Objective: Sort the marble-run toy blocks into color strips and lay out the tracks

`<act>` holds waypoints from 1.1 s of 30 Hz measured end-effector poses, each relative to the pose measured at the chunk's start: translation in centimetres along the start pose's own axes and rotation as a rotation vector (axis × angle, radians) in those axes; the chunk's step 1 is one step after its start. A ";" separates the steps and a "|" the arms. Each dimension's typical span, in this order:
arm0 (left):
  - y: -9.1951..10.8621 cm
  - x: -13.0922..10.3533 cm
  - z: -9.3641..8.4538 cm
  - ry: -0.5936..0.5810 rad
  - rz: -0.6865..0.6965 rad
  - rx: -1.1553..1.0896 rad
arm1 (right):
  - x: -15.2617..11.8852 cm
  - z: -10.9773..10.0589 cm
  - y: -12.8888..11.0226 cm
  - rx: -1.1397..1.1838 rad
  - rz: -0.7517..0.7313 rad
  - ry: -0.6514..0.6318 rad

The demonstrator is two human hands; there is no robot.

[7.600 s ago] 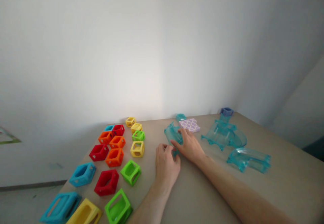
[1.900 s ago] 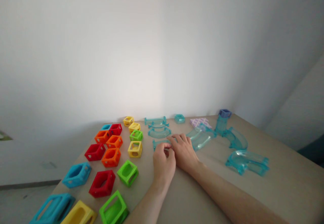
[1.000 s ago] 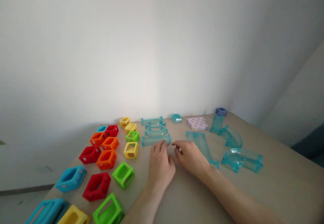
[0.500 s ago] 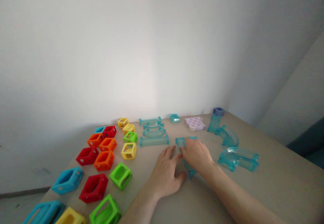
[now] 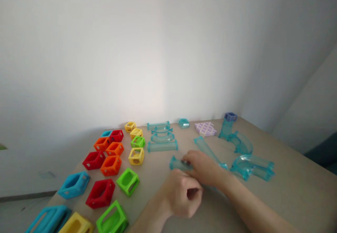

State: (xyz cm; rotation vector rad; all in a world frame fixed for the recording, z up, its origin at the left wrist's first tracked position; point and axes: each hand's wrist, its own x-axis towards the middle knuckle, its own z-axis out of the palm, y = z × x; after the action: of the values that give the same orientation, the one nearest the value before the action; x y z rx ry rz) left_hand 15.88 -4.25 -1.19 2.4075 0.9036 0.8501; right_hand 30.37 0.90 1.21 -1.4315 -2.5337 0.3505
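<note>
A clear teal track piece points left from under my right hand, whose curled fingers grip it. My left hand is closed just in front of it, fingers curled inward; what it holds, if anything, is hidden. Behind my right hand a straight teal track lies diagonally on the table. Right of my right wrist rests a curved teal piece, with another curved one behind it.
Red, orange, yellow, green and blue cube frames cover the table's left side. Several teal tracks lie in a row near the wall. Farther right are a small teal piece, a purple patterned box and a purple cube.
My left hand has curled closed and moved slightly right. A teal track now shows left of my right hand, and a straight one lies uncovered diagonally behind it. The view has shifted slightly.
</note>
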 end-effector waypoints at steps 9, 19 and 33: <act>-0.8 0.3 0.0 0.254 -0.179 0.217 | 1.7 0.7 1.4 0.189 -0.061 0.381; -2.0 0.4 -0.1 0.175 -0.454 0.388 | 2.3 0.9 4.8 -0.024 0.323 0.216; -3.8 0.6 -0.9 0.147 -0.696 0.644 | 2.4 1.0 3.0 -0.049 0.299 0.197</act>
State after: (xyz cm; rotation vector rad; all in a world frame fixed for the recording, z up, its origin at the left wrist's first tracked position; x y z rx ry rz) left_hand 14.01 -1.04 -2.49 2.2163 2.1653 0.5036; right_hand 31.28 4.34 -0.46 -1.7731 -2.1908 0.1842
